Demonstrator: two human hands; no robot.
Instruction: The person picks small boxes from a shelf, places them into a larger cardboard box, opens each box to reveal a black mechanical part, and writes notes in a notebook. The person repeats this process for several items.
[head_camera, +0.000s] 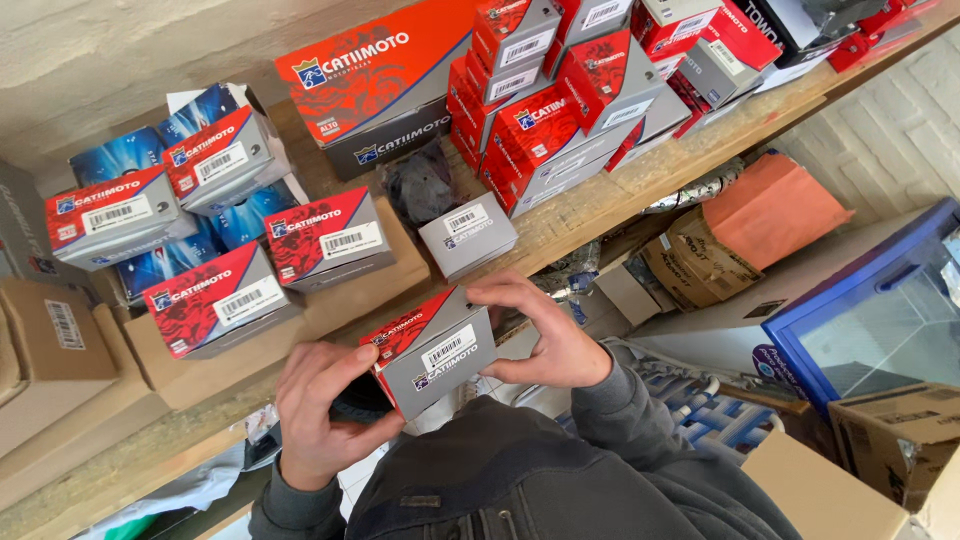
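Both my hands hold a small red-and-grey cardboard box (435, 352) in front of a wooden shelf (590, 215). My left hand (320, 410) grips the box's open left end, where a dark part shows at the opening. My right hand (545, 335) wraps its right end with the fingers over the top. A barcode label faces me on the grey side. My grey sleeves and jacket fill the lower middle.
Several alike red-and-grey boxes (545, 110) are stacked on the shelf, others (215, 295) on brown cartons at left. A small grey box (467, 234) and a black bagged part (420, 185) lie near. Below right are cardboard cartons (700, 255), a blue glass-fronted cabinet (880, 320) and a rack.
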